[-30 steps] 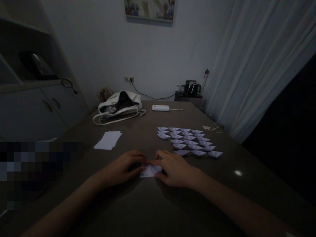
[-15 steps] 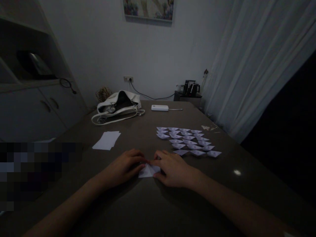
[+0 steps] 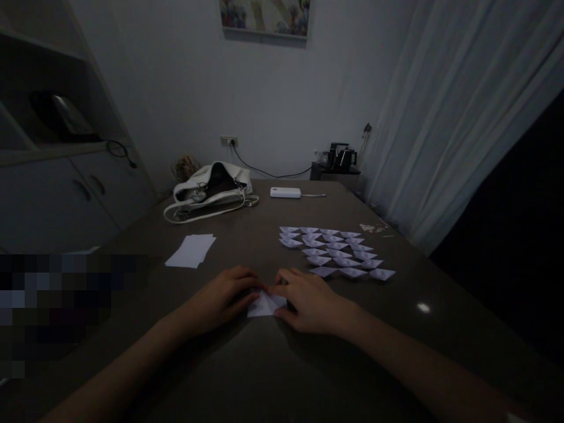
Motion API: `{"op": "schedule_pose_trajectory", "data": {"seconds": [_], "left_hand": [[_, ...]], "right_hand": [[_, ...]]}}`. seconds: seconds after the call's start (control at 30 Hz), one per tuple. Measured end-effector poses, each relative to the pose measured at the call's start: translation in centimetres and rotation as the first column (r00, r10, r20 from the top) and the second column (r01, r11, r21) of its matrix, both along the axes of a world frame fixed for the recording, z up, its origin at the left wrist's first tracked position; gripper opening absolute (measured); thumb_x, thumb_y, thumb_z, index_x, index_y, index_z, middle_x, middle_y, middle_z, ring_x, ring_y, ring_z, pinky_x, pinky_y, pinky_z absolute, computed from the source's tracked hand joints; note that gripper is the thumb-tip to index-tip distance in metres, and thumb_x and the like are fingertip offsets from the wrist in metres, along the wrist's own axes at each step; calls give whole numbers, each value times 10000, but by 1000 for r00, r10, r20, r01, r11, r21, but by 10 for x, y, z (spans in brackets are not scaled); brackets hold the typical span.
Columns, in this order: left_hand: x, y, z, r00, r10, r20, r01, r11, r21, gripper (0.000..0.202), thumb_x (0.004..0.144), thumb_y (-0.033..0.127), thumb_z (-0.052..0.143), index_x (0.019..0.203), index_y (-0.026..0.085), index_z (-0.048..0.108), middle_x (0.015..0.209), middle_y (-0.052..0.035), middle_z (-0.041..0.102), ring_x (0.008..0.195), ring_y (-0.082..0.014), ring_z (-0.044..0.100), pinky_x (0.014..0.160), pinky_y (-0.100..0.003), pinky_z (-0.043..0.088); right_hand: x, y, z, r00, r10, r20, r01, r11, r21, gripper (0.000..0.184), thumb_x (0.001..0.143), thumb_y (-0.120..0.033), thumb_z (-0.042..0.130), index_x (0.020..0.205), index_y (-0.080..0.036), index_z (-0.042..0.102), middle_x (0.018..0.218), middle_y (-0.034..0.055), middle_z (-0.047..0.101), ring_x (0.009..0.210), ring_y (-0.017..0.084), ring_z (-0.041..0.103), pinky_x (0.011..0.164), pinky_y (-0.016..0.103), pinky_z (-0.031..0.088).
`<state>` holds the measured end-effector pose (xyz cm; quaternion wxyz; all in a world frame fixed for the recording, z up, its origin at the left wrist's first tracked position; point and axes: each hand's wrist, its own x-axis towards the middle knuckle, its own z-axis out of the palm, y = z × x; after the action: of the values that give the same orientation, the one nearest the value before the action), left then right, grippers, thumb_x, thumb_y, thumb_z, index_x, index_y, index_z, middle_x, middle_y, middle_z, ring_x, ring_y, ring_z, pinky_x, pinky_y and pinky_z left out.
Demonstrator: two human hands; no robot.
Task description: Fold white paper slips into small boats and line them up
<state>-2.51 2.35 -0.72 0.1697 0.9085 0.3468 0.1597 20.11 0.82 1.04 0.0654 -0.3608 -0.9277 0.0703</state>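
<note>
A small folded sheet of white paper (image 3: 267, 305) lies on the table between my hands, creased so that its upper part narrows to a point. My left hand (image 3: 231, 296) presses its fingers on the paper's left side and top. From the other side, my right hand (image 3: 306, 301) has its index finger at the top point and its thumb at the lower right edge. Both hands are closed on the paper, and the fingertips meet near its top. Several folded paper boats (image 3: 338, 254) stand in rows beyond my right hand.
A stack of white paper sheets (image 3: 191, 251) lies left of the hands. Farther back on the table (image 3: 264, 376) are a white handbag (image 3: 215, 188) and a white power bank (image 3: 285, 192) with a short cable. Small paper scraps (image 3: 373, 227) lie by the right edge.
</note>
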Motion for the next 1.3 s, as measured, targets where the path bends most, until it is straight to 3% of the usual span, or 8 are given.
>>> {"op": "schedule_pose_trajectory", "data": {"seconds": [0.43,0.6,0.77,0.93,1.3], "left_hand": [[1,-1,3,1000,20,-20,-21,1000,-15,253,938,265,426,1099,219,616,1087,-76,571,994,-211,540,881,-337,445],[-2,1,1,999,31,-26,-30,998,61,250,931,303,442,1076,244,637,1163,-75,546,1069,-239,488,924,-388,417],[-3,2,-3,997,71,-43,-66,994,90,249,930,311,446,1079,268,639,1216,-71,519,1126,-262,450,961,-442,376],[-4,3,-5,994,98,-49,-95,993,71,254,932,316,442,1086,284,641,1243,-70,492,1141,-271,428,951,-451,374],[-4,1,-2,988,137,-76,-132,989,61,242,926,304,455,1070,296,650,1253,-72,488,1166,-290,410,945,-488,366]], "right_hand": [[0,0,-2,1000,8,-5,-8,1000,-1,418,825,-327,573,1227,-213,560,1082,96,543,966,239,525,763,338,429],[0,-2,-1,1000,1,-4,-1,1000,15,418,831,-316,561,1234,-204,553,1067,100,548,961,236,527,767,338,431],[-3,-2,-1,1000,-19,-14,20,1000,23,338,896,-227,438,1201,-204,581,1063,99,551,933,214,539,752,326,428],[-4,-3,-3,999,-42,8,42,998,39,381,834,-119,458,1186,-178,591,1085,108,549,958,218,533,774,327,429],[-10,-5,-5,992,-114,62,106,988,115,408,797,-108,491,1171,-224,606,1087,98,562,988,257,520,818,409,402]]}}
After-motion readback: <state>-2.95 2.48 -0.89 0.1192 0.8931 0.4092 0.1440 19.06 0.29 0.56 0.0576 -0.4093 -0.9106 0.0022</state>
